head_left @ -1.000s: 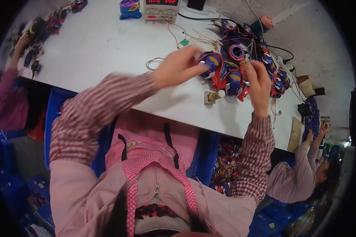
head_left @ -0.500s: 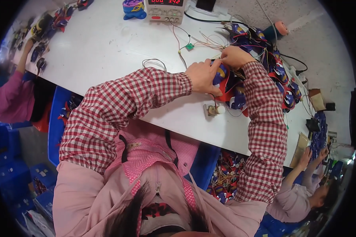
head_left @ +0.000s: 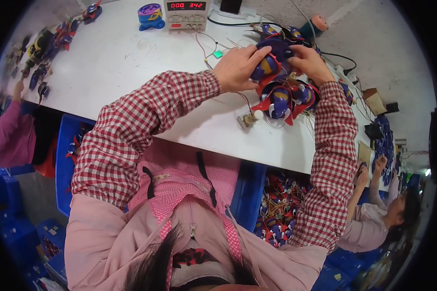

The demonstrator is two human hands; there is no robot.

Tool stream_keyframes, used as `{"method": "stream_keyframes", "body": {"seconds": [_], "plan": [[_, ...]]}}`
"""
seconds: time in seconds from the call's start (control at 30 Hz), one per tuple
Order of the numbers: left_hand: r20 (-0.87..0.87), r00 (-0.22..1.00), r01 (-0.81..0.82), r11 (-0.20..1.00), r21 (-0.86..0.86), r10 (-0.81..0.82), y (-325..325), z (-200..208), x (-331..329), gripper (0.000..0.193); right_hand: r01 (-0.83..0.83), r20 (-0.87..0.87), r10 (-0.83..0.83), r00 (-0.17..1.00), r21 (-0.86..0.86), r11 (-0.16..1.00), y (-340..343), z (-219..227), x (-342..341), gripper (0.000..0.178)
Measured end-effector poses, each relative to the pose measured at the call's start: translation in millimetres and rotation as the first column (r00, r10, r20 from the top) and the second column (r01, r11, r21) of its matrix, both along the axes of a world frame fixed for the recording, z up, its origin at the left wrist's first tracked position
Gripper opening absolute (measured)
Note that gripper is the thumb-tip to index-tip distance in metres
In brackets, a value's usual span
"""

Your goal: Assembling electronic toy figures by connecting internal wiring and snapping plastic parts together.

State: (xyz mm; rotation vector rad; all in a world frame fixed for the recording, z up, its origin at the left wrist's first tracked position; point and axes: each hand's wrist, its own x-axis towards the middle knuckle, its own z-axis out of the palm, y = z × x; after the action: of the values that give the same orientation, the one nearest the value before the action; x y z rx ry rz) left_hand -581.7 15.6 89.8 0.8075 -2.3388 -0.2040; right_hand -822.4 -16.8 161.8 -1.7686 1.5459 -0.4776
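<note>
A purple, red and yellow plastic toy part (head_left: 265, 69) is held up between both hands above the table. My left hand (head_left: 240, 68) grips its left side, thumb below and fingers over the top. On the other side, my right hand (head_left: 309, 63) pinches the dark purple edge with thumb and fingers. Right below the held part lie several similar toy parts (head_left: 281, 99) with red edges and thin wires. A small metal motor-like piece with a white round cap (head_left: 248, 120) sits on the table, left of these parts.
A power supply (head_left: 187, 17) with a lit red display stands at the back, its leads running to a small green board (head_left: 218, 54). Left of it is a blue tub (head_left: 151, 17). Blue bins (head_left: 63, 167) with more parts sit below the table edge. Co-workers are at both sides.
The view has shifted a little. My hands have moved apart and lifted the toy part away from the table, uncovering the similar parts underneath. My right hand has moved to the right.
</note>
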Motion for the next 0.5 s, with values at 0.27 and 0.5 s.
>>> {"method": "stream_keyframes", "body": {"seconds": [0.27, 0.5], "plan": [[-0.055, 0.997, 0.038, 0.965, -0.26, -0.054, -24.8, 51.6, -24.2, 0.086, 0.551, 0.548, -0.397, 0.736, -0.147, 0.821, 40.0, 35.3, -88.2, 0.038], [0.037, 0.999, -0.01, 0.993, -0.121, 0.015, -56.9, 117.5, 6.9, 0.073, 0.675, 0.902, -0.239, 0.361, -0.076, 0.733, 63.5, 52.7, -158.2, 0.013]]}}
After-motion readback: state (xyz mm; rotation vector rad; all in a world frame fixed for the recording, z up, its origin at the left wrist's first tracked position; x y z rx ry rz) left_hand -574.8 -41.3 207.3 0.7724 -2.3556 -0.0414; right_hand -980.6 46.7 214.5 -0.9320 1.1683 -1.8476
